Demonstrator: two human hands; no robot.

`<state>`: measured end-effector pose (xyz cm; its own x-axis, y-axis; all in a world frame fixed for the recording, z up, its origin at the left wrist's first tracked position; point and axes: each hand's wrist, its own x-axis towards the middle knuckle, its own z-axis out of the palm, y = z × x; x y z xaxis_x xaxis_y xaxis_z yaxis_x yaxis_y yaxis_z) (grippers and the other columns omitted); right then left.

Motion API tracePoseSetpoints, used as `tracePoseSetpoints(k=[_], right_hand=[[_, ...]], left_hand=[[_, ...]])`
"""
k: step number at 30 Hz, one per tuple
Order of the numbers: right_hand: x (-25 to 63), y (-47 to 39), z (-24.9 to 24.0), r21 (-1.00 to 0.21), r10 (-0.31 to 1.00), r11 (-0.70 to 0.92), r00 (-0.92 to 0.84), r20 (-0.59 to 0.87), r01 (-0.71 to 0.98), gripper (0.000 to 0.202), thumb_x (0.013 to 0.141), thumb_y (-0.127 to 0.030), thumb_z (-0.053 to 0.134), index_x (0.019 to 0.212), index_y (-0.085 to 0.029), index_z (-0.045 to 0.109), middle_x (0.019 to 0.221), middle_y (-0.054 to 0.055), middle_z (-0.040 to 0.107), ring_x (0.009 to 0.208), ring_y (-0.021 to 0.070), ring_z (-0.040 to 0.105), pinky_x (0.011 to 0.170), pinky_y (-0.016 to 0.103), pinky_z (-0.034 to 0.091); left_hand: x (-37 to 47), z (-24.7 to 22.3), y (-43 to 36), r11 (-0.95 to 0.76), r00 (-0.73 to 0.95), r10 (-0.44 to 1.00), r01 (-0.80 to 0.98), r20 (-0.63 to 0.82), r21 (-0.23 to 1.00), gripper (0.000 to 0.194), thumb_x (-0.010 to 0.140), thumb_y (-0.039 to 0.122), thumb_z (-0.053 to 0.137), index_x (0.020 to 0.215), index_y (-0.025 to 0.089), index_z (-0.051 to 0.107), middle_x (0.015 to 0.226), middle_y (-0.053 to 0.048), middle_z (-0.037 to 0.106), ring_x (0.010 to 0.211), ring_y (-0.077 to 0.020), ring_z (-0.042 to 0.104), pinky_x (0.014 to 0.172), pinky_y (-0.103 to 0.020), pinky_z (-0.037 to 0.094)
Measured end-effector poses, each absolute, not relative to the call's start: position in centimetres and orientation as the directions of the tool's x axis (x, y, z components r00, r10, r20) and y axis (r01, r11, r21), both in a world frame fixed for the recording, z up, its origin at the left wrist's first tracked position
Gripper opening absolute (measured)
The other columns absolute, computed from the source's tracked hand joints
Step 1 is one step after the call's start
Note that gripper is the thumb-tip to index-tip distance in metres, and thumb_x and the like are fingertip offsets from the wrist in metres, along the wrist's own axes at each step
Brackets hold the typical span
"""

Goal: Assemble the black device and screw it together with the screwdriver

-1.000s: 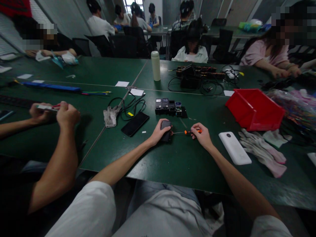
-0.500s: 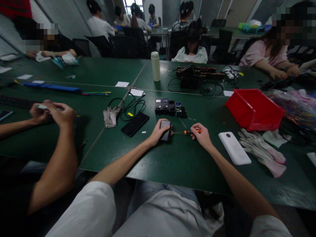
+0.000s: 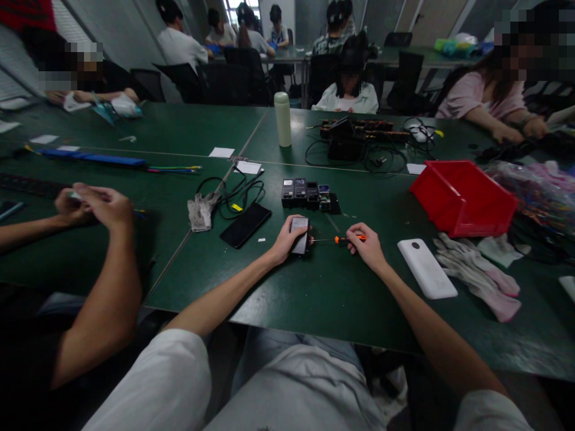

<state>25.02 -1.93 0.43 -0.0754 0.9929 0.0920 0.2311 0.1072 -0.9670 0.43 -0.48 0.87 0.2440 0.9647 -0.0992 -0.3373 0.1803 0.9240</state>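
My left hand (image 3: pixel 284 240) is closed around a small dark rectangular device (image 3: pixel 300 236) with a pale grey face, held just over the green table. A screwdriver (image 3: pixel 343 239) with an orange and black handle lies sideways in my right hand (image 3: pixel 365 244), its thin shaft pointing left. The tip meets or nearly meets the device's right edge; contact is too small to make out. Beyond my hands stands a row of small black modules (image 3: pixel 300 191), with a little circuit board (image 3: pixel 324 196) at its right end. A black phone (image 3: pixel 245 225) rests left of my left hand.
Right of me are a white power bank-like block (image 3: pixel 426 269), work gloves (image 3: pixel 478 275) and a red bin (image 3: pixel 462 200). A pale bottle (image 3: pixel 283 120) stands further back, left of cabled black equipment (image 3: pixel 345 143). A co-worker's hands (image 3: pixel 96 206) work at the left.
The device has tilted slightly, so its face looks brighter, and my left thumb has shifted off that face towards its edge. My right hand stays nearly still with the screwdriver.
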Motion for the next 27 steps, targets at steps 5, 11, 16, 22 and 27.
tracePoseSetpoints(k=[5,11,16,22,27], right_hand=[[25.22,-1.85,0.22,-0.973,0.990,0.114,-0.101,0.096,0.199,0.032,0.082,-0.046,0.062,0.098,-0.019,0.053,0.065,-0.002,0.061,0.047,0.0105,0.056,0.045,0.022,0.045],[25.27,-1.78,-0.08,-0.975,0.990,0.114,-0.100,0.096,0.193,0.032,0.081,-0.045,0.063,0.098,-0.019,0.053,0.064,-0.003,0.060,0.047,0.0108,0.056,0.046,0.023,0.046],[25.19,-1.84,0.14,-0.972,0.990,0.110,-0.105,0.090,0.206,0.031,0.083,-0.045,0.061,0.098,-0.019,0.053,0.062,-0.003,0.059,0.046,0.0109,0.055,0.044,0.022,0.044],[24.98,-1.94,0.50,-0.971,0.992,0.111,-0.090,0.094,0.213,0.030,0.083,-0.045,0.061,0.096,-0.019,0.054,0.058,-0.004,0.058,0.043,0.0101,0.053,0.042,0.021,0.042],[24.90,-2.08,0.72,-0.971,0.993,0.101,-0.082,0.085,0.218,0.030,0.083,-0.045,0.062,0.095,-0.019,0.054,0.060,-0.003,0.058,0.044,0.0102,0.054,0.042,0.021,0.042]], left_hand=[[0.32,0.95,-0.33,0.207,0.236,0.964,-0.374,-0.123,0.904,0.045,0.076,0.033,0.066,0.113,0.022,0.043,0.098,-0.005,0.064,0.069,-0.0160,0.068,0.062,-0.030,0.057],[0.28,0.79,-0.25,0.216,0.233,0.964,-0.401,-0.129,0.890,0.045,0.076,0.033,0.067,0.113,0.023,0.042,0.098,-0.004,0.064,0.069,-0.0159,0.068,0.063,-0.032,0.058],[0.28,0.89,-0.31,0.211,0.233,0.964,-0.397,-0.124,0.893,0.043,0.077,0.033,0.066,0.112,0.022,0.042,0.098,-0.005,0.064,0.070,-0.0163,0.069,0.064,-0.032,0.058],[0.30,0.96,-0.37,0.198,0.237,0.965,-0.387,-0.110,0.901,0.042,0.078,0.032,0.065,0.112,0.022,0.042,0.098,-0.004,0.063,0.070,-0.0162,0.069,0.063,-0.031,0.058],[0.38,1.05,-0.39,0.200,0.231,0.966,-0.385,-0.115,0.901,0.042,0.078,0.032,0.065,0.111,0.022,0.043,0.097,-0.004,0.063,0.069,-0.0156,0.068,0.063,-0.031,0.058]])
